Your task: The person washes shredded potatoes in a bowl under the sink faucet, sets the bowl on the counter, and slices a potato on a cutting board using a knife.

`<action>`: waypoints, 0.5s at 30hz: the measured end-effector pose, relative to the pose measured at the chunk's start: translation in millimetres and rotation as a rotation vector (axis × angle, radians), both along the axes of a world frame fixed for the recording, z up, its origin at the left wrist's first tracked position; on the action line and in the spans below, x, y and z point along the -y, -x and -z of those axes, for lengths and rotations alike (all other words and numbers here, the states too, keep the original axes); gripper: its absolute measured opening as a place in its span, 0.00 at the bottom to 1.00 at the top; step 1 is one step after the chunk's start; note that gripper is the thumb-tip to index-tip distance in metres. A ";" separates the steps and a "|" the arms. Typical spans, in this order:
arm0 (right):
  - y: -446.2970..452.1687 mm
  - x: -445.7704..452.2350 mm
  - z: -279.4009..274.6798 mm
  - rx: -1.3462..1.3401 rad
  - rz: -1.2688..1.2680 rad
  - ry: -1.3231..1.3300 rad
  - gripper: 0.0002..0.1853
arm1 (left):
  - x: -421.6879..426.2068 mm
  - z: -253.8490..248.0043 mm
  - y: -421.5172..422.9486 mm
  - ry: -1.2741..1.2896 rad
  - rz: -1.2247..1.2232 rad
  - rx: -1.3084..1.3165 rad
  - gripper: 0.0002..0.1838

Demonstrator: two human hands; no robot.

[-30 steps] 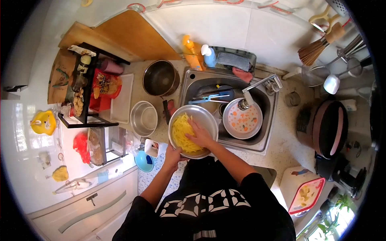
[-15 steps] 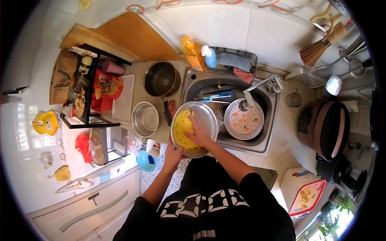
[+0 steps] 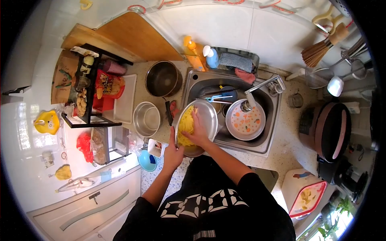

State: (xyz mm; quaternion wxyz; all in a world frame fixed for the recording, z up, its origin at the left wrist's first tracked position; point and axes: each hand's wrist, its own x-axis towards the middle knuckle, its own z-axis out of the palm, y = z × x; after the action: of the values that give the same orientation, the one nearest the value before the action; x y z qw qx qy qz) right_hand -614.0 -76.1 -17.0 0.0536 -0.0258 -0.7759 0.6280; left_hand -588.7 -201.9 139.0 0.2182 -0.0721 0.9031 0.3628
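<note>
A round metal bowl [image 3: 209, 120] is held tilted between my body and the sink, beside its left edge. Pale yellow shreds [image 3: 185, 125], which look like shredded potato, are heaped along the bowl's left side. Around the bowl's lower left rim, my left hand [image 3: 173, 154] is closed, its thumb upright along the outside. My right hand [image 3: 196, 130] reaches inside, with fingers stretched out and lying flat against the shreds. Part of the heap is hidden under that palm.
A patterned basin [image 3: 246, 134] sits in the sink [image 3: 265, 146] under the faucet [image 3: 263, 85], near blue-handled scissors [image 3: 219, 97]. Left of the bowl are a knife [image 3: 168, 112], a silver pot [image 3: 146, 134] and a dark pot [image 3: 178, 78]. A rice cooker [image 3: 311, 128] stands right.
The bowl has tilted more steeply and shifted slightly right. My left hand has moved higher along its rim, and my right hand presses flatter on the shreds.
</note>
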 end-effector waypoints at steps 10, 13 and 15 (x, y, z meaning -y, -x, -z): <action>5.5 3.9 -0.8 -0.061 0.069 0.038 0.60 | -6.4 -11.4 -1.1 0.126 0.123 -0.119 0.50; 7.6 3.5 -4.4 -0.078 0.084 0.043 0.60 | -7.6 -15.3 -0.9 0.142 0.134 -0.115 0.51; 9.2 4.1 -6.3 -0.096 0.101 0.040 0.60 | -9.5 -21.0 -0.7 0.162 0.142 -0.109 0.51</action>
State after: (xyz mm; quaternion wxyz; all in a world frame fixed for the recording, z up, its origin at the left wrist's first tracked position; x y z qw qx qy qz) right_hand -623.2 -80.2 -10.6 0.1220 -0.0359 -0.7576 0.6403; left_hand -588.0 -192.4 160.0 0.1876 -0.0055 0.9427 0.2758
